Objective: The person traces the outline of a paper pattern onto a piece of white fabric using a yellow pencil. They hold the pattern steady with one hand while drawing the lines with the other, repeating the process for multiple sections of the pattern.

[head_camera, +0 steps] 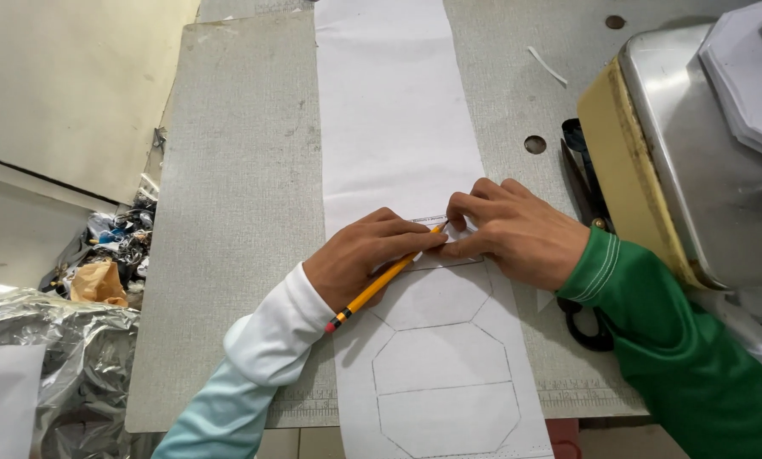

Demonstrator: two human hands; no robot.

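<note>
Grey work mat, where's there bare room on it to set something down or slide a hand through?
The widest free patch is the grey mat left of the white paper strip, out to the mat's left edge. A smaller one lies top right, between the strip and the metal machine. It is crowded mid-strip, where the left hand with the pencil meets the right hand, and by the black scissors.

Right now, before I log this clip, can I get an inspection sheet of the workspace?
Surface: grey table mat, worn and speckled.
Job's things: long white paper strip with pencilled octagons; small template pinned under fingers; yellow pencil.
Clutter: black scissors at right; paper scrap.
Hands: left hand holds the pencil; right hand presses the template.
Cables: nothing seen.
Surroundings: metal machine at right, stacked white cutouts on it; foil sheet and scraps at left.
</note>
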